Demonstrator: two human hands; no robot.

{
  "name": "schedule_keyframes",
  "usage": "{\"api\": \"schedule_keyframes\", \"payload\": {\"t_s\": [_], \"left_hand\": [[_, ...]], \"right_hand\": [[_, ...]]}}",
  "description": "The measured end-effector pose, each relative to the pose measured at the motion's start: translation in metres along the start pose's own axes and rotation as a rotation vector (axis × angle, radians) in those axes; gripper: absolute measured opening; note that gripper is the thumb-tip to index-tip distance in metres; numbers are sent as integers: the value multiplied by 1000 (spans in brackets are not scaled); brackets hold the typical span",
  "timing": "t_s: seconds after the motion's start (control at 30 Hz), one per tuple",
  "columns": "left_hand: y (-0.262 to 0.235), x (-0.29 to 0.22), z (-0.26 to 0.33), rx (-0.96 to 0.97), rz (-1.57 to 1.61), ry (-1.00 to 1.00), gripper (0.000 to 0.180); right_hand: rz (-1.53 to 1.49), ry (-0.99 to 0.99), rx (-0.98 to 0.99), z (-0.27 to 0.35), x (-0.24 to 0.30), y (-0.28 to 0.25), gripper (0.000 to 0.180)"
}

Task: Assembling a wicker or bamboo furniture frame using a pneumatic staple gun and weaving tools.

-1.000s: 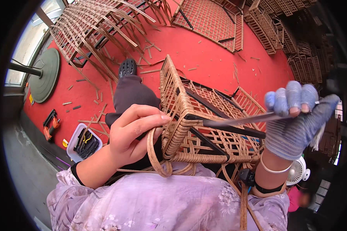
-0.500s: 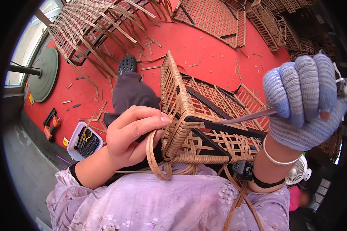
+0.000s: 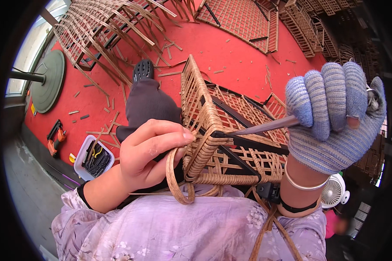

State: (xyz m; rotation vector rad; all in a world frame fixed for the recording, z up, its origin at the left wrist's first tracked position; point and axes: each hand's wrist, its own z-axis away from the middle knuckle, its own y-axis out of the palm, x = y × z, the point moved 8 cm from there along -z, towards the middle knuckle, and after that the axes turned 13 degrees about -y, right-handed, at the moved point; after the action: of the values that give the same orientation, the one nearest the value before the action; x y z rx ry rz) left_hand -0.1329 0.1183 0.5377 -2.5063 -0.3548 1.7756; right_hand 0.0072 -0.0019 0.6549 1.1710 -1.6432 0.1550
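A woven rattan-look frame (image 3: 217, 124) with black bars leans across my lap, one bound corner facing me. My bare left hand (image 3: 154, 150) is closed on a brown weaving strip (image 3: 172, 178) at the frame's left side, the strip looping below my fingers. My right hand (image 3: 335, 119), in a blue-grey striped glove, is a fist around a flat, tapered metal tool (image 3: 270, 125). The tool's pointed tip lies at the bound corner, against or just over the black bar; I cannot tell whether it is pushed in. Its handle is hidden in the glove.
Loose strips and offcuts litter the red floor (image 3: 244, 61). A white tub (image 3: 85, 169) of black pieces and an orange-black power tool (image 3: 55, 138) sit at left, near a round green base (image 3: 50, 82). Unfinished weaving (image 3: 96, 30) stands at far left; a white fan (image 3: 334, 191) is at right.
My right hand has moved left with the metal tool, bringing its tip from along the black bar to the frame's bound corner. My left hand has stayed in place.
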Motion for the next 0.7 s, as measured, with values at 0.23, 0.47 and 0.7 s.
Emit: {"api": "schedule_keyframes", "payload": {"t_s": [0.23,0.47,0.7], "left_hand": [[0,1,0,2,22,-16,29],[0,-4,-2,-2,14,-12,29],[4,-15,-4,17,18,37,20]], "right_hand": [[12,-24,4,7,7,3,50],[304,-45,11,42,13,43,54],[466,-95,-71,67,22,44,52]]}}
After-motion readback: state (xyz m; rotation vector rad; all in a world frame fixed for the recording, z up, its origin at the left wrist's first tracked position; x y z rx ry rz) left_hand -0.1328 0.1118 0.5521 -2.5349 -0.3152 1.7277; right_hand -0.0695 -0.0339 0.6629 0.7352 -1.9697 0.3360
